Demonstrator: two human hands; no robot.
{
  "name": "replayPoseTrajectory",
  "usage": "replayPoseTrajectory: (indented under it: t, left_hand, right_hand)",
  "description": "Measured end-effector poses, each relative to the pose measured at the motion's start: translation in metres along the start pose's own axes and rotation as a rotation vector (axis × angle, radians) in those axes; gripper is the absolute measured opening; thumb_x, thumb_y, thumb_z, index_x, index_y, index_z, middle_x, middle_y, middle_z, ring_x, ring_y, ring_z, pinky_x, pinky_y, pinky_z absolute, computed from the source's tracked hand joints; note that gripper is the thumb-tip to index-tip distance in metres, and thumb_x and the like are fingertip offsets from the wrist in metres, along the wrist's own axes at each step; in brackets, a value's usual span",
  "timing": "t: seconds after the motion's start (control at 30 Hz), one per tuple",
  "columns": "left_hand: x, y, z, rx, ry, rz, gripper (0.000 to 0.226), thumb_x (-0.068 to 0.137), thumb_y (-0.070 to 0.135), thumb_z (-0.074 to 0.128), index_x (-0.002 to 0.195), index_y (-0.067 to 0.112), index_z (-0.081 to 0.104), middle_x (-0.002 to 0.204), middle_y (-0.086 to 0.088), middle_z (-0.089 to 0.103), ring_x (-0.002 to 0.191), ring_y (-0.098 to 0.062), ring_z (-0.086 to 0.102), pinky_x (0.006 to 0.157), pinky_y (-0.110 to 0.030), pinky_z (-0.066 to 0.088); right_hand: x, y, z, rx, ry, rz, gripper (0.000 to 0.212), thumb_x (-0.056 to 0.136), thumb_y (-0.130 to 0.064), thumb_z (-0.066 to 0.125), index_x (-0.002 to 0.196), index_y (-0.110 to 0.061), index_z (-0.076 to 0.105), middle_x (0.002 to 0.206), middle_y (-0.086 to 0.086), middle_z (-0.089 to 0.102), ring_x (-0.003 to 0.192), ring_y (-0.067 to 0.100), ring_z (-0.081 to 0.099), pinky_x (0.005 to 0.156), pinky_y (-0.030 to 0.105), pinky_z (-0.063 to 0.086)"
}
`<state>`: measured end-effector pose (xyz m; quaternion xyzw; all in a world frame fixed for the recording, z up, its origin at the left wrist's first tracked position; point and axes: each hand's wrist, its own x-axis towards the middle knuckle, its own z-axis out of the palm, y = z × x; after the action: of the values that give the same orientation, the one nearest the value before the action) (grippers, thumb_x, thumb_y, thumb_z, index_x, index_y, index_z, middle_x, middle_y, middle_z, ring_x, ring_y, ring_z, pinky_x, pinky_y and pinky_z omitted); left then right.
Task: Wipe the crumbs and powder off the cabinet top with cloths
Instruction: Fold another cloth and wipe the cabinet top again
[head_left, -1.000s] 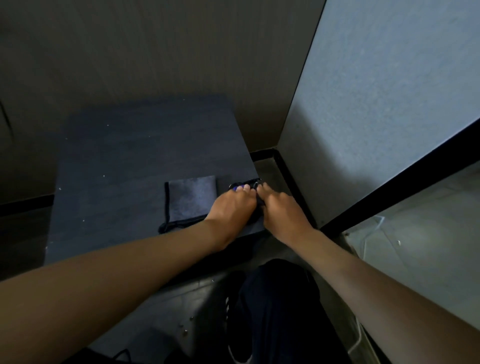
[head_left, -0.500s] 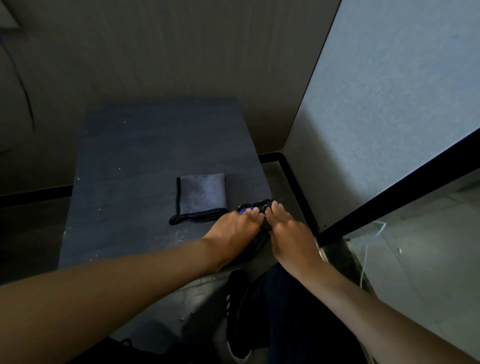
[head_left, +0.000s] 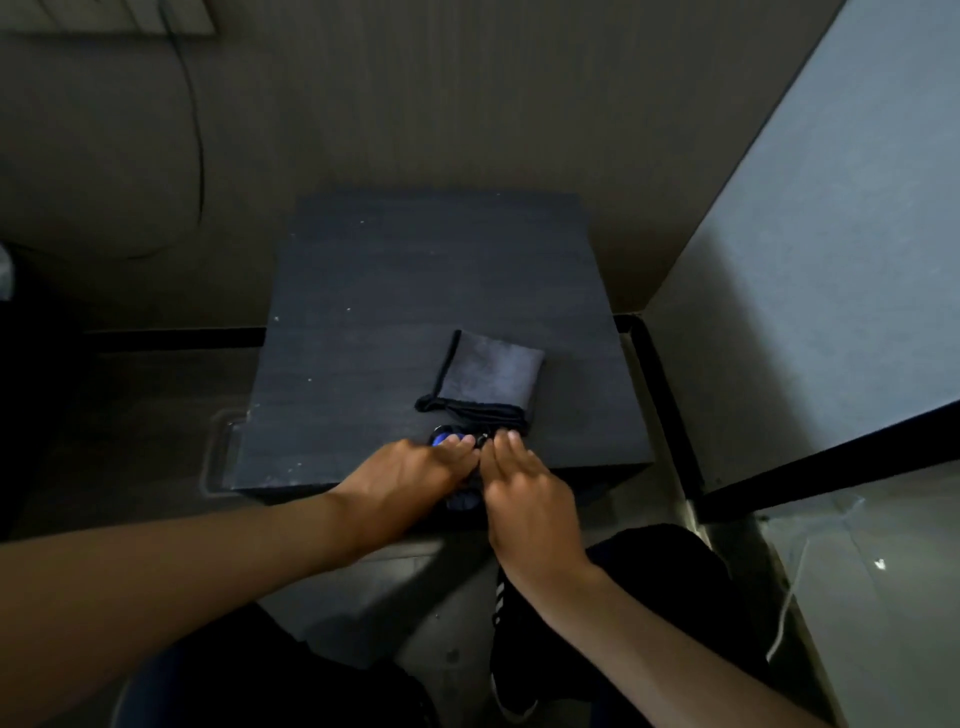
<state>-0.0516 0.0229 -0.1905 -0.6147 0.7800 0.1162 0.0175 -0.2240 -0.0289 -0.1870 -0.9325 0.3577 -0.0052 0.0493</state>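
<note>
Both hands at the near edge of the cabinet top (head_left: 395, 291): left hand (head_left: 402, 480) and right hand (head_left: 524, 493) side by side, fingers laid over a small dark bundle with blue spots (head_left: 457, 441); cannot tell whether either grip pinches it. Folded grey cloth (head_left: 488, 371) just behind, lying untouched. Pale crumbs (head_left: 275, 318) scattered across the top, so wiping seemingly barely begun.

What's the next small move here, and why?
Probably pull the dark cloth open at the near edge and start a stroke across the cabinet top. Both the left hand and the right hand are bunched on it, a folded grey cloth lies just beyond, and pale specks still dot the top.
</note>
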Motion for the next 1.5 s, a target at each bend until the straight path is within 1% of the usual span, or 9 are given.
replayPoseTrajectory:
  t: [0.1, 0.2, 0.3, 0.67, 0.8, 0.93, 1.03, 1.27, 1.5]
  left_hand:
    - [-0.023, -0.026, 0.011, -0.065, 0.01, -0.019, 0.051, 0.095, 0.027, 0.055, 0.143, 0.026, 0.039, 0.151, 0.001, 0.045, 0.111, -0.024, 0.067, 0.075, -0.04, 0.06]
    - [-0.047, -0.042, 0.003, -0.111, 0.089, -0.018, 0.043, 0.099, 0.039, 0.039, 0.139, 0.025, 0.046, 0.144, 0.001, 0.054, 0.114, -0.02, 0.066, 0.075, -0.037, 0.06]
    - [-0.066, -0.058, -0.004, -0.133, 0.152, -0.028, 0.038, 0.098, 0.039, 0.042, 0.132, 0.025, 0.05, 0.134, 0.002, 0.062, 0.113, -0.015, 0.065, 0.072, -0.033, 0.061]
    - [-0.112, -0.116, -0.004, -0.188, 0.13, -0.345, 0.058, 0.096, 0.052, 0.023, 0.146, 0.03, 0.042, 0.147, 0.005, 0.051, 0.126, -0.016, 0.057, 0.096, -0.036, 0.051]
    - [-0.107, -0.131, -0.007, -0.208, 0.176, -0.364, 0.06, 0.095, 0.049, 0.026, 0.146, 0.025, 0.046, 0.148, 0.004, 0.049, 0.134, -0.008, 0.048, 0.103, -0.033, 0.047]
    - [-0.097, -0.157, -0.012, -0.168, 0.204, -0.402, 0.064, 0.093, 0.052, 0.021, 0.147, 0.027, 0.044, 0.149, 0.005, 0.049, 0.133, -0.006, 0.047, 0.102, -0.032, 0.048]
    - [-0.087, -0.176, -0.02, -0.162, 0.239, -0.415, 0.063, 0.093, 0.052, 0.02, 0.146, 0.028, 0.045, 0.149, 0.005, 0.048, 0.134, -0.008, 0.047, 0.101, -0.035, 0.049]
    - [-0.056, -0.223, -0.026, -0.116, 0.317, -0.403, 0.044, 0.103, 0.032, 0.046, 0.146, 0.023, 0.047, 0.148, -0.001, 0.05, 0.134, -0.013, 0.048, 0.105, -0.036, 0.046]
    - [-0.019, -0.262, -0.026, -0.026, 0.298, -0.411, 0.05, 0.1, 0.021, 0.052, 0.148, 0.024, 0.042, 0.154, 0.003, 0.042, 0.137, -0.017, 0.045, 0.103, -0.041, 0.047]
  right_hand:
    - [0.008, -0.025, 0.0, 0.022, -0.02, -0.027, 0.064, 0.053, -0.01, 0.077, 0.115, 0.003, 0.069, 0.118, 0.021, 0.067, 0.11, 0.029, 0.066, 0.086, 0.032, 0.057]
    - [0.019, -0.051, -0.001, 0.029, -0.032, -0.04, 0.065, 0.05, -0.01, 0.081, 0.113, 0.003, 0.07, 0.118, 0.021, 0.068, 0.109, 0.029, 0.067, 0.084, 0.032, 0.058]
    - [0.031, -0.075, 0.0, 0.043, -0.056, -0.052, 0.067, 0.047, -0.007, 0.084, 0.111, 0.004, 0.07, 0.115, 0.021, 0.068, 0.108, 0.029, 0.067, 0.082, 0.034, 0.059]
    - [0.092, -0.143, 0.001, 0.054, -0.1, -0.088, 0.066, 0.046, -0.011, 0.091, 0.108, 0.0, 0.073, 0.114, 0.018, 0.07, 0.105, 0.026, 0.069, 0.076, 0.031, 0.058]
    - [0.116, -0.146, 0.005, 0.072, -0.013, -0.119, 0.041, 0.072, 0.0, 0.062, 0.112, 0.001, 0.069, 0.12, 0.019, 0.067, 0.111, 0.027, 0.066, 0.08, 0.033, 0.057]
    - [0.148, -0.148, 0.001, 0.051, -0.035, -0.186, 0.051, 0.093, -0.001, 0.038, 0.145, 0.0, 0.04, 0.153, 0.018, 0.036, 0.143, 0.026, 0.034, 0.11, 0.033, 0.036]
    - [0.176, -0.147, -0.003, 0.057, -0.024, -0.217, 0.051, 0.098, -0.001, 0.034, 0.149, -0.003, 0.029, 0.159, 0.015, 0.024, 0.148, 0.023, 0.022, 0.115, 0.031, 0.026]
    - [0.234, -0.148, -0.003, 0.041, 0.001, -0.158, 0.043, 0.1, -0.006, 0.037, 0.143, -0.006, 0.039, 0.156, 0.012, 0.031, 0.141, 0.023, 0.035, 0.106, 0.032, 0.037]
    - [0.284, -0.143, -0.003, -0.001, -0.002, -0.067, 0.037, 0.101, -0.009, 0.036, 0.136, -0.008, 0.046, 0.145, 0.01, 0.042, 0.124, 0.026, 0.052, 0.092, 0.036, 0.047]
